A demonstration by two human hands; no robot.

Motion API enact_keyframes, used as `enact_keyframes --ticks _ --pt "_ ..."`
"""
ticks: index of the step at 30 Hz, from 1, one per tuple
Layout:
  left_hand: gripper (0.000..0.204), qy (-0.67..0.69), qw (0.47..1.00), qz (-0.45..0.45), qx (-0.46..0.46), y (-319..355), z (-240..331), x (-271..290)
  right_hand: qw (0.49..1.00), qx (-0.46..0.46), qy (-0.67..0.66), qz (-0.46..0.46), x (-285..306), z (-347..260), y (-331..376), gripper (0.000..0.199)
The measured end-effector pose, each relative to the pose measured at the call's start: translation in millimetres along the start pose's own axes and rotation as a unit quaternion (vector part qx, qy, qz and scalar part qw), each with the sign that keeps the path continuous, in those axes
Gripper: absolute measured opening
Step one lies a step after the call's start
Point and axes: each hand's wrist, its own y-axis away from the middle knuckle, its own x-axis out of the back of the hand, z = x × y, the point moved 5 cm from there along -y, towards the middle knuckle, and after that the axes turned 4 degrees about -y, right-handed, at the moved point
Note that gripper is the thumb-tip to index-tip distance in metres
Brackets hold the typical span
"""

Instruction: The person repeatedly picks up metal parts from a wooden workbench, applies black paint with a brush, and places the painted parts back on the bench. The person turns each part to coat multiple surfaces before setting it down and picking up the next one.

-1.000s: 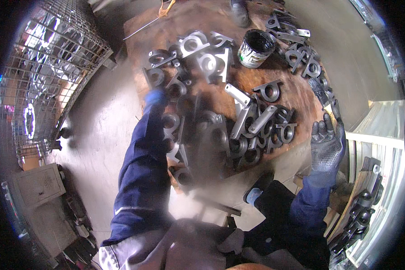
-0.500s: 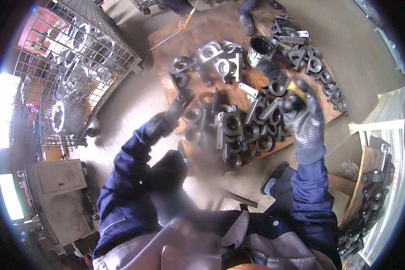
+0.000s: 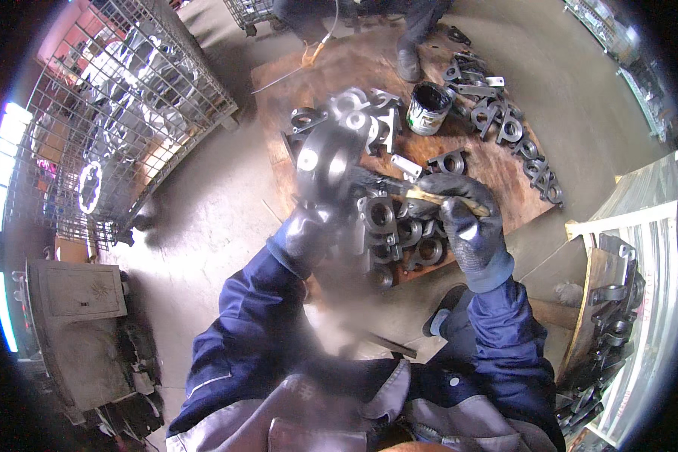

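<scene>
My left hand, in a dark glove, is closed on a grey metal bracket casting with a round opening. The bracket is raised above the other parts and blurred. My right hand, gloved too, grips a paintbrush by its wooden handle. The brush's dark bristles point left, close to the bracket; whether they touch it I cannot tell. Beneath both hands, several bracket castings lie in a group on a brown board. Behind my right hand stands an open can of black paint.
Dark castings line the board's right side. A co-worker's shoe rests at its far edge, near a thin rod with an orange grip. A wire cage of castings stands left. A white-framed crate stands right.
My right hand has moved left and nearer with the brush, away from beside the paint can. My left hand has come right, with the bracket raised and turned toward the brush.
</scene>
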Motion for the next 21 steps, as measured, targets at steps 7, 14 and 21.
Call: enact_keyframes --ticks 7,14,21 --pt "0.045 -0.008 1.000 -0.007 0.025 -4.4 15.8 -10.5 0.997 0.069 -0.003 -0.031 -21.5 -18.5 -7.6 0.044" --pt "0.060 0.009 1.000 -0.001 -0.012 1.2 30.5 -23.7 0.998 0.026 -0.044 -0.048 -29.4 -12.1 -7.3 0.035" --pt "0.054 -0.003 0.999 -0.013 0.029 -2.6 21.2 -17.6 0.996 -0.001 -0.072 -0.054 -30.8 -8.2 -7.2 0.027"
